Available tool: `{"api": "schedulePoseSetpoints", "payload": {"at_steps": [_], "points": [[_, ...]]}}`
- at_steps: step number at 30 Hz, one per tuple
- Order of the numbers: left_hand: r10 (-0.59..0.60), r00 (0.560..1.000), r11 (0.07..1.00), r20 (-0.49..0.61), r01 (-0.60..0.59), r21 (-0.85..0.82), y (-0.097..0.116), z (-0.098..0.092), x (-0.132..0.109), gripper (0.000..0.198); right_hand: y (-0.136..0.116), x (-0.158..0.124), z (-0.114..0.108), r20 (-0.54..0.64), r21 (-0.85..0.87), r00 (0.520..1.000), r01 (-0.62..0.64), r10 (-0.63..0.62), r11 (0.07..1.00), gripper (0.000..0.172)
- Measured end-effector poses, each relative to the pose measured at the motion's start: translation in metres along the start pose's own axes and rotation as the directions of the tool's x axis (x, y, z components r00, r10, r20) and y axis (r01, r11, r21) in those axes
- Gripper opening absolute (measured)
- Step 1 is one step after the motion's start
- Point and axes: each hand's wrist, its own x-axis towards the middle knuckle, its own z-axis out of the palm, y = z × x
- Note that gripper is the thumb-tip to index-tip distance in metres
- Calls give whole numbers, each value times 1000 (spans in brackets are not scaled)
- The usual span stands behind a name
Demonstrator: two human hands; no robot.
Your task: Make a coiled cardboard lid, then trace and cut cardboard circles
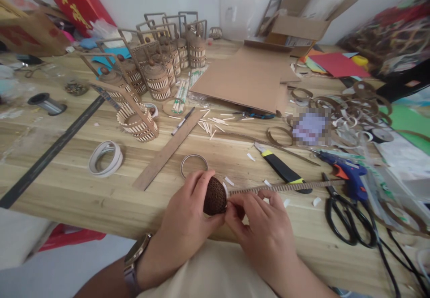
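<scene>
Holding hand: left hand (188,213), fingers and thumb curved closely around a dark brown, ridged round coil (215,197), kept just above the near table edge; a round watch with a dark strap (136,251) sits on that wrist.
Pinching hand: right hand (262,226), thumb and fingertips in a narrow pinch against the coil's right edge; whether they close on anything is hidden.
Ribbed strip: a long, thin brown corrugated cardboard strip (295,187) runs rightward from beside the coil, past the right hand's fingers; cannot tell if it joins the coil.
Cutting tools: black-handled metal scissors (333,193) lie to the right; a black and yellow utility knife (282,166) lies beyond the strip.
Glue gun: blue with an orange trigger (352,172), just beside the scissors.
Ring: a thin, hollow round band (195,155) rests just beyond the left hand.
Mid-table: a flat brown cardboard strip (169,150) lies slanted near scattered short pale sticks (218,121).
Baskets: lidded, handled brown-and-cream round baskets (157,81) stand grouped at far left.
Box: an open brown cardboard box (298,25) stands by the wall.
</scene>
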Motion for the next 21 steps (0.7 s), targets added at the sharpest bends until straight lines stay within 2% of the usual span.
{"api": "schedulePoseSetpoints", "payload": {"at_steps": [8,12,16,19,21], "points": [[19,1000,999,16,-18,-40,0,-1,-1,55,3,3,-2,75,52,997,8,-12,999,20],[12,996,998,89,-6,-66,2,-4,-1,64,13,4,-8,103,31,994,17,-20,999,20],[2,988,997,152,10,-80,1,-7,-2,69,40,2,-17,67,-123,997,-17,26,992,19],[-19,988,996,152,33,-88,0,-7,-1,68,66,-3,-21,3,-204,993,-113,116,972,17],[-33,986,993,163,50,-103,-1,-7,-1,67,83,-7,-21,-34,-198,982,-188,185,962,13]]}}
